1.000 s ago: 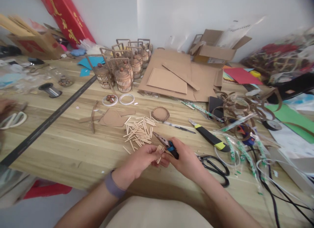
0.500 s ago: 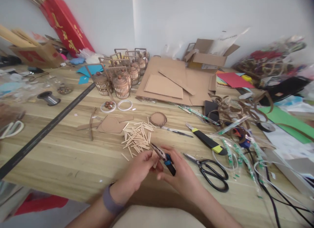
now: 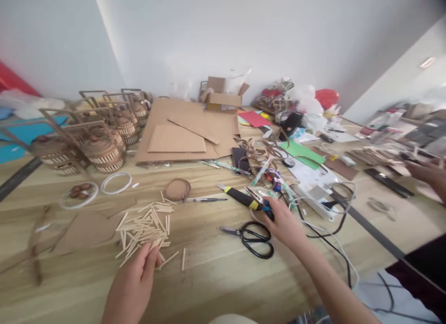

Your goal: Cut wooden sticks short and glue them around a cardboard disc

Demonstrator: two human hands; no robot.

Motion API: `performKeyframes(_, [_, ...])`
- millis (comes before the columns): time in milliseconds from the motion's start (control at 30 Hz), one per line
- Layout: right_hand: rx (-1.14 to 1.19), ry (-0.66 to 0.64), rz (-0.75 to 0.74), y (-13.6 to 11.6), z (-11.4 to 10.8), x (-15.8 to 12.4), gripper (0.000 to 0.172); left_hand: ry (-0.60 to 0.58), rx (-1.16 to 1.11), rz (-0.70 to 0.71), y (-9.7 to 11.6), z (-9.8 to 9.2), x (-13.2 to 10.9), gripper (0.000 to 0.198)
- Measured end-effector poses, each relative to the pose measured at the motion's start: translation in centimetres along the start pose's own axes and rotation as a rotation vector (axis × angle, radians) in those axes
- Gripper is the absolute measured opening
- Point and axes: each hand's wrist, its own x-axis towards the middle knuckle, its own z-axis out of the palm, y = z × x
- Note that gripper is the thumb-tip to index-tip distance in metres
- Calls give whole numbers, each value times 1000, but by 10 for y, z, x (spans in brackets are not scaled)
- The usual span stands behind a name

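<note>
My left hand (image 3: 134, 280) rests at the near edge of a pile of short wooden sticks (image 3: 144, 229), its fingers curled and pinching a few of them. My right hand (image 3: 284, 222) reaches out to the right and holds small blue-handled pliers (image 3: 259, 201) over a tangle of cables and plastic packets. Black scissors (image 3: 249, 236) lie just left of that hand. A black and yellow utility knife (image 3: 240, 198) lies beyond them.
Woven lidded baskets (image 3: 101, 152) stand at back left, flat cardboard sheets (image 3: 181, 133) behind the middle. A round woven disc (image 3: 177, 189), a pen (image 3: 205, 199), white rings (image 3: 116, 182) and a cardboard cutout (image 3: 83, 229) lie near. Another person's hand (image 3: 428, 173) shows far right.
The view has swung to the right. My hands have parted: the left went down to the stick pile, the right carried the pliers away to the right past the scissors.
</note>
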Motion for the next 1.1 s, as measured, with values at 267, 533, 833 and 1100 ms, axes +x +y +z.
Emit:
performKeyframes(267, [-98,37,306,62,-17,23,20,253,234,372,-34,20,15,49])
performKeyframes(533, [-98,-30,340,77,-22,51,28,197,340,549,-51,22,19,38])
performKeyframes(833, [-128,-79,320,79,-20,61,29,279,391,675,-48,27,16,36])
performKeyframes(1100, [-120,-17,257,54,-24,45,30,366,354,794,-16,18,8,33])
